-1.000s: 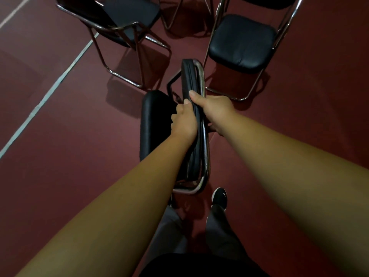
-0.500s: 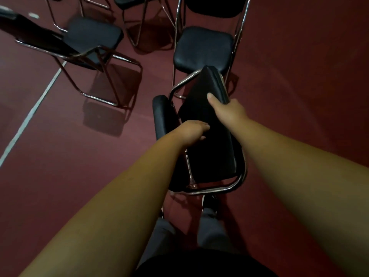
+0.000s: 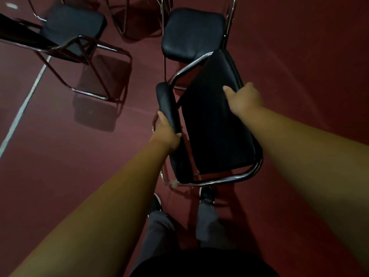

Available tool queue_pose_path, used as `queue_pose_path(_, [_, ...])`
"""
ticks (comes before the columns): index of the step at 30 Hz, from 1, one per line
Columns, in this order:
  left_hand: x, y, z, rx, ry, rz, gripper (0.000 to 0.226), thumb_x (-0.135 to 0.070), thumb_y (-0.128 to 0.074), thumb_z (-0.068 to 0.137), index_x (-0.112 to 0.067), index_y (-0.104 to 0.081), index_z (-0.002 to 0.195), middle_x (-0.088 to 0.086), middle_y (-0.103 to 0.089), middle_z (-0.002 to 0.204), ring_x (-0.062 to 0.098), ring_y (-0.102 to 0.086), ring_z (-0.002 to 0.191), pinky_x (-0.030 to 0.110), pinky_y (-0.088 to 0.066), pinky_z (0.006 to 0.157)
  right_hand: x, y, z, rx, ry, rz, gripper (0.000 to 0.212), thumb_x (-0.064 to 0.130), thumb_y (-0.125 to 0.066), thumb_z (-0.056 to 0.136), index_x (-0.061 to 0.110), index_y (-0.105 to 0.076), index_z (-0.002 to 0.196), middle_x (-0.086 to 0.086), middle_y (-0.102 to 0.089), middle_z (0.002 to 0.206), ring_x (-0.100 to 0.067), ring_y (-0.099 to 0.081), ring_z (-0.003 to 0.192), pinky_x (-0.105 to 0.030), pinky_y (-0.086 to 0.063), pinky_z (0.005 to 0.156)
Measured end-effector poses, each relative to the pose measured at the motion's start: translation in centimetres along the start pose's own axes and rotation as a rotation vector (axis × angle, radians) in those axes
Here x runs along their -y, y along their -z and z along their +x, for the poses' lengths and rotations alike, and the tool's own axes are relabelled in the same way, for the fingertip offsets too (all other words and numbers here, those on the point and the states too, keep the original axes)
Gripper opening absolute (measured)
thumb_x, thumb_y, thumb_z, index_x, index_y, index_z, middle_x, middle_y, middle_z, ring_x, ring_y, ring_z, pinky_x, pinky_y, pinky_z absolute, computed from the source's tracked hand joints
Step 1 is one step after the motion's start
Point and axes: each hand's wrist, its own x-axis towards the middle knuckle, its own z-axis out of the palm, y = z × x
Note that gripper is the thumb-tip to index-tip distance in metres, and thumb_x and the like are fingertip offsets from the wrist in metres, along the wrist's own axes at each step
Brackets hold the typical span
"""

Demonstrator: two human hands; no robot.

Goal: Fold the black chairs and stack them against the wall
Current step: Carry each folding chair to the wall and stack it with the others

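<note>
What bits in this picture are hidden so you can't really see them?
Head view:
- The wall for stacking: outside the frame; only floor shows.
- Fingers of the right hand: tucked behind the seat of the held chair.
- Backrest of the far chair: cut off by the top edge.
- The left chair: blurred, cut by the left edge.

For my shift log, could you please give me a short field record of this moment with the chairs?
Held: folding chair, tilted, its two pads apart
Left hand: grips the narrow pad
Right hand: grips the edge of the wide pad
Unfolded: chair ahead, chair at left
Floor: dark red, white line at left
Wall: not in view
</note>
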Motion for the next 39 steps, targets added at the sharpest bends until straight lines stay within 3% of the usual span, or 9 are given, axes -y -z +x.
queue_pose_path(5, [-1.4, 0.6, 0.3, 0.115, -0.049, 0.089, 0.114, -0.024, -0.065, 0.103, -0.019, 0.035, 0.158, 0.026, -0.054, 0.148, 0.043, -0.058, 0.127, 0.043, -0.047, 0.099, 0.4, 0.7, 0.0, -0.002, -0.013, -0.044, 0.074, 0.056, -0.061, 0.100, 0.005, -0.037, 0.148, -0.020, -0.053, 0.147, -0.040, -0.058, 0.129, -0.041, -0.049, 0.095])
queue_pose_path(9, [-2.4, 0.8, 0.8, 0.193, -0.081, 0.152, 0.111, -0.019, -0.060, 0.103, -0.021, 0.038, 0.156, 0.025, -0.040, 0.161, 0.043, -0.051, 0.136, 0.052, -0.041, 0.115, 2.0, -0.4, -1.5, -0.049, 0.005, -0.082, 0.072, 0.052, -0.064, 0.099, 0.007, -0.034, 0.146, -0.019, -0.057, 0.142, -0.040, -0.061, 0.124, -0.044, -0.049, 0.093])
queue_pose_path(15, [-3.0, 0.4, 2.1, 0.246, -0.104, 0.066, 0.115, -0.018, -0.063, 0.099, -0.032, 0.036, 0.156, 0.025, -0.049, 0.154, 0.042, -0.057, 0.127, 0.052, -0.049, 0.109, 3.8, -2.2, -2.7, -0.066, 0.039, -0.178, 0.074, 0.050, -0.076, 0.089, 0.013, -0.036, 0.138, -0.017, -0.059, 0.134, -0.038, -0.064, 0.115, -0.047, -0.056, 0.089])
queue_pose_path(19, [-2.6, 0.9, 3.2, 0.284, -0.095, -0.051, 0.113, -0.023, -0.063, 0.097, -0.043, 0.030, 0.157, 0.021, -0.038, 0.163, 0.042, -0.056, 0.129, 0.057, -0.054, 0.105, 4.1, -2.0, -1.9, -0.068, 0.041, -0.208, 0.070, 0.049, -0.076, 0.090, 0.013, -0.036, 0.134, -0.017, -0.060, 0.129, -0.037, -0.066, 0.108, -0.045, -0.056, 0.080])
queue_pose_path(22, [-3.7, 1.4, 3.8, 0.290, -0.086, 0.009, 0.113, -0.022, -0.063, 0.097, -0.035, 0.031, 0.158, 0.023, -0.036, 0.164, 0.044, -0.050, 0.137, 0.057, -0.049, 0.110, 4.4, -1.7, -1.0, -0.075, 0.014, -0.220, 0.069, 0.050, -0.075, 0.092, 0.012, -0.036, 0.135, -0.017, -0.062, 0.126, -0.036, -0.067, 0.103, -0.045, -0.054, 0.074])
queue_pose_path(25, [-5.8, 2.5, 4.0, 0.244, -0.066, 0.101, 0.094, -0.020, -0.061, 0.097, -0.016, 0.002, 0.167, 0.024, -0.047, 0.154, 0.042, -0.058, 0.129, 0.052, -0.055, 0.102, 4.8, -1.2, -0.2, -0.061, -0.010, -0.232, 0.069, 0.049, -0.073, 0.094, 0.011, -0.035, 0.137, -0.018, -0.062, 0.125, -0.037, -0.067, 0.103, -0.045, -0.051, 0.070])
queue_pose_path(28, [-8.1, 4.3, 3.8, 0.121, -0.107, 0.213, 0.044, -0.022, -0.059, 0.100, -0.003, -0.051, 0.139, 0.021, -0.061, 0.134, 0.033, -0.062, 0.106, 0.041, -0.052, 0.083, 4.9, -0.7, 0.6, -0.044, -0.029, -0.212, 0.068, 0.049, -0.073, 0.094, 0.011, -0.036, 0.137, -0.019, -0.061, 0.127, -0.039, -0.066, 0.107, -0.044, -0.048, 0.069])
queue_pose_path(34, [-12.4, 9.2, 3.3, -0.017, -0.220, 0.238, 0.051, -0.021, -0.058, 0.102, -0.003, -0.048, 0.149, 0.022, -0.053, 0.149, 0.039, -0.053, 0.134, 0.037, -0.044, 0.102, 5.8, -0.5, 2.1, -0.036, -0.003, -0.233, 0.069, 0.052, -0.074, 0.091, 0.011, -0.038, 0.134, -0.021, -0.061, 0.127, -0.041, -0.065, 0.108, -0.048, -0.056, 0.080])
queue_pose_path(39, [-15.2, 13.5, 4.3, -0.107, -0.330, 0.242, 0.035, -0.014, -0.061, 0.094, -0.003, -0.064, 0.128, 0.018, -0.062, 0.127, 0.037, -0.063, 0.112, 0.036, -0.049, 0.085, 8.2, 0.1, 4.5, -0.021, 0.023, -0.284, 0.072, 0.053, -0.074, 0.090, 0.011, -0.038, 0.136, -0.020, -0.061, 0.128, -0.040, -0.065, 0.110, -0.045, -0.050, 0.075])
